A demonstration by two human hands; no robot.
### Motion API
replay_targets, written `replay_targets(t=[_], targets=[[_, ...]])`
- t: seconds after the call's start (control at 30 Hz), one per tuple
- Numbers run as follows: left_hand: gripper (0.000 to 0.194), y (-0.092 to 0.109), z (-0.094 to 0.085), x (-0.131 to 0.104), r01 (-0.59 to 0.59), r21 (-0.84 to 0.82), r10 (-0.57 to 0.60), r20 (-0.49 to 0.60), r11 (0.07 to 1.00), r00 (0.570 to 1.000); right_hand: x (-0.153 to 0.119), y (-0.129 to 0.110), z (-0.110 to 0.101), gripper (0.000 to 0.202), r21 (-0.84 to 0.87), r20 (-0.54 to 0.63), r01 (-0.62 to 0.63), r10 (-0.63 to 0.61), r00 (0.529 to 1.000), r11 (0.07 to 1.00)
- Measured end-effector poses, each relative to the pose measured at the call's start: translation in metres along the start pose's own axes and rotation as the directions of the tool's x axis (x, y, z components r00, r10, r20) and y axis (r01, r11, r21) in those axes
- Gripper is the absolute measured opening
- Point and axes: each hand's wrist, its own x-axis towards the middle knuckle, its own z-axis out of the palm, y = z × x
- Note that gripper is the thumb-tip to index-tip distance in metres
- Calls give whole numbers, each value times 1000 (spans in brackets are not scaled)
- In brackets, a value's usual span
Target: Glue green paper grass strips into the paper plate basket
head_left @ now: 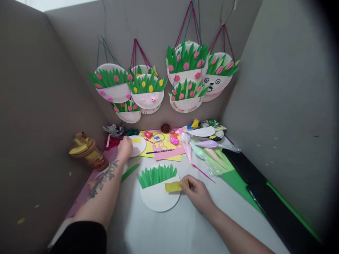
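Note:
My right hand (197, 192) pinches one end of a yellow paper strip (172, 186). The strip hangs over the right part of a white paper plate (159, 199), whose upper half carries a row of green paper grass blades (157, 175). Reaching forward on the left, my left hand (125, 147) has its fingers curled together at the left rim of a smaller white disc (140, 150). Another yellow strip (136, 140) lies on that disc, just right of the fingers. What those fingers grip is hidden. A single green paper blade (130, 173) lies left of the grass plate.
Decorated paper-plate baskets (150, 90) hang on strings along the back wall. A brown pot-like container (88, 151) stands at left. Pastel piping bags (205, 144) lie at back right, near a dark tablet-like slab (280, 215). A pencil (160, 151) rests on pink paper.

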Motion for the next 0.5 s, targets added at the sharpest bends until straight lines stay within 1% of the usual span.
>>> replay_targets(t=[0.03, 0.07, 0.1, 0.13, 0.17, 0.2, 0.23, 0.27, 0.3, 0.33, 0.37, 0.4, 0.43, 0.5], targets=[[17, 7, 11, -12, 3, -25, -3, -6, 1000, 1000, -1, 1, -1, 23, 2, -5, 3, -3, 1000, 1000], [17, 14, 20, -27, -1, -47, 2, 17, 999, 1000, -1, 2, -2, 24, 7, -14, 4, -4, 1000, 1000], [19, 22, 28, -43, -2, -76, 5, 51, 997, 999, -2, 3, -3, 25, 11, -23, 1, -1, 1000, 1000], [25, 30, 33, -62, 17, -140, -1, 110, 990, 994, -3, 5, -4, 26, 14, -31, -2, 2, 1000, 1000], [32, 39, 35, -81, 118, -356, -33, 236, 927, 971, -3, 7, -6, 27, 18, -39, -3, 4, 999, 1000], [39, 49, 35, -101, 242, -528, -35, 372, 814, 928, -4, 8, -7, 28, 23, -50, -3, 4, 999, 1000], [45, 58, 32, -119, 356, -630, -27, 469, 690, 883, -4, 10, -8, 28, 30, -61, -4, 6, 998, 1000], [49, 68, 28, -136, 451, -679, -8, 549, 580, 836, -5, 11, -10, 29, 40, -72, -5, 8, 997, 999], [50, 76, 23, -151, 529, -691, 14, 614, 494, 789, -5, 11, -11, 29, 51, -80, -6, 10, 997, 999], [47, 83, 17, -164, 590, -683, 34, 666, 431, 745, -6, 12, -12, 29, 59, -86, -9, 14, 996, 998], [41, 89, 12, -174, 634, -668, 54, 704, 389, 709, -6, 12, -12, 29, 63, -88, -14, 19, 996, 998], [34, 93, 8, -181, 651, -667, 81, 718, 363, 691, -7, 11, -13, 29, 61, -88, -17, 22, 996, 998], [33, 96, 4, -187, 649, -672, 121, 722, 357, 681, -7, 11, -13, 29, 55, -86, -21, 25, 996, 998], [52, 99, 0, -192, 622, -686, 193, 715, 378, 672, -7, 9, -13, 29, 38, -80, -29, 32, 996, 999]])
